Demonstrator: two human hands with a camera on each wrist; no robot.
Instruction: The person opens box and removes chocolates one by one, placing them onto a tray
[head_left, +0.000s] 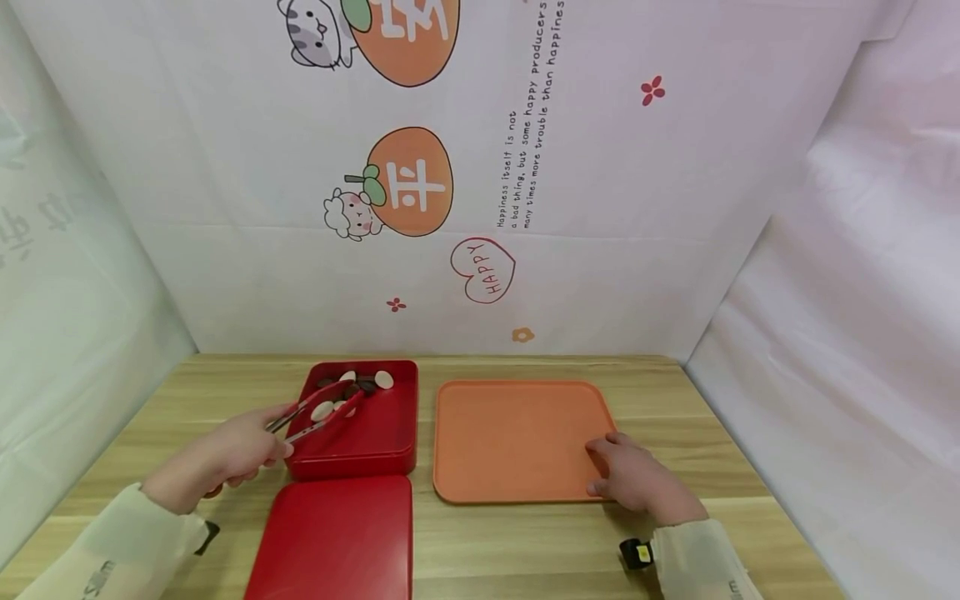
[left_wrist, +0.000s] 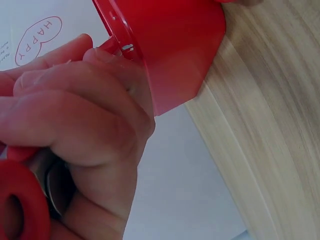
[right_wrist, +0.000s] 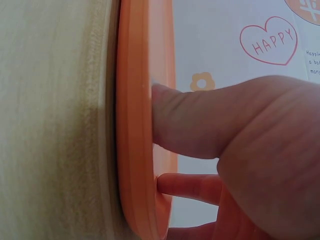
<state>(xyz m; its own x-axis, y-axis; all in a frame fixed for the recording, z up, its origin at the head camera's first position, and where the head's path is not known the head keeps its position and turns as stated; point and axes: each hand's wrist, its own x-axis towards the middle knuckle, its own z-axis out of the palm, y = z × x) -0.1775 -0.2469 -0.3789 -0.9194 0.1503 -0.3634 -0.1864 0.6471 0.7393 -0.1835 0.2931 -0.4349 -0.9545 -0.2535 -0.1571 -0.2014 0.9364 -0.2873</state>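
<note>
- On the wooden table (head_left: 525, 542), an orange tray (head_left: 517, 437) was laid flat, taken as the landmark for all else.
- Left of the tray and just beside it, an open red box (head_left: 375, 442) was set, with its red lid (head_left: 333, 542) laid in front of it.
- At the tray's near right corner, the right hand (head_left: 633, 479) was rested, thumb and fingers pressed on the rim.
- Further left of the tray, red tongs (head_left: 318, 414) were gripped by the left hand (head_left: 217, 462).
- Between the tong tips, over the box, a white round piece (head_left: 322, 410) was pinched; more white and dark pieces (head_left: 363, 383) were left at the box's far end.
</note>
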